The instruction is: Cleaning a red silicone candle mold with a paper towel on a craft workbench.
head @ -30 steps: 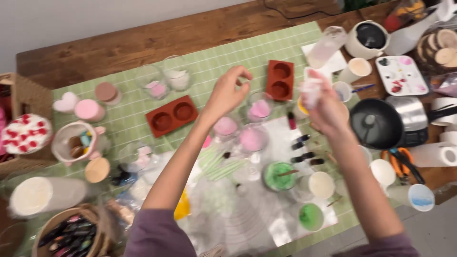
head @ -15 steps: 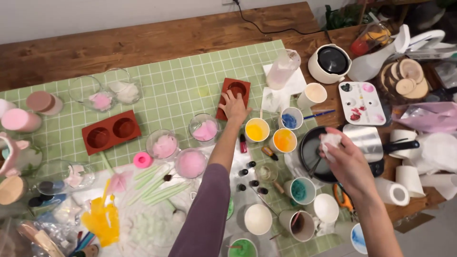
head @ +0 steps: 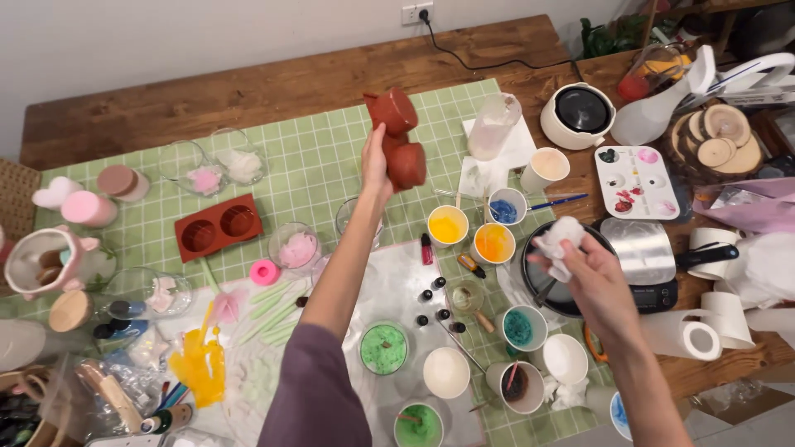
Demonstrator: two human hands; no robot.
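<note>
Silicone, by its look: the red-brown mould point(head: 397, 136) hung upper centre, pinched by the left hand point(head: 374, 161), probably light and floppy, best gripped at its rim; the right hand point(head: 584, 269) clutched a crumpled white tissue point(head: 559, 236) above the bench point(head: 248, 74).

L hand point(head: 377, 161) lifts red mould point(head: 399, 136), R hand point(head: 592, 277) maybe tissue point(head: 559, 240)

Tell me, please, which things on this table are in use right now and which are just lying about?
In use:
left hand lifting the red mould
right hand holding a white wad

Lying about:
second mould
yellow cup
palette
paper roll
green bowl
</note>
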